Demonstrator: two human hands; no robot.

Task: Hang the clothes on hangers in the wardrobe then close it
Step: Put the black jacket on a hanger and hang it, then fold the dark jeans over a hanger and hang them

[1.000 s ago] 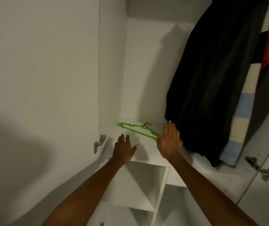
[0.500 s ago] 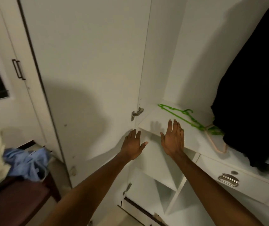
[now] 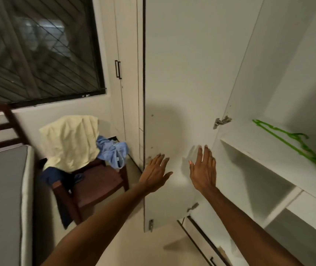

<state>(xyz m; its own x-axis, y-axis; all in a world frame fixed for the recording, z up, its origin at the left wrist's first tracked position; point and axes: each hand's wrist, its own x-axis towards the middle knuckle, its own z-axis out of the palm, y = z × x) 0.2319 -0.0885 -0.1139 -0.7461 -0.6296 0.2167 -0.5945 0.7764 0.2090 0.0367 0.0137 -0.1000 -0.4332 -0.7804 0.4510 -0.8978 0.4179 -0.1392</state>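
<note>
Near the open wardrobe door (image 3: 182, 93) I see my 2 hands, left hand (image 3: 156, 174) and right hand (image 3: 204, 170), flat-fingered and holding nothing. Left of them, yellow and blue clothes (image 3: 72, 143) lie on a chair (image 3: 95, 181); a green hanger (image 3: 287, 142) rests on the right-hand shelf (image 3: 253, 150)

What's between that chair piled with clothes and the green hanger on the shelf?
In the head view, the open wardrobe door stands between the chair and the green hanger, with both open hands in front of it.
</note>
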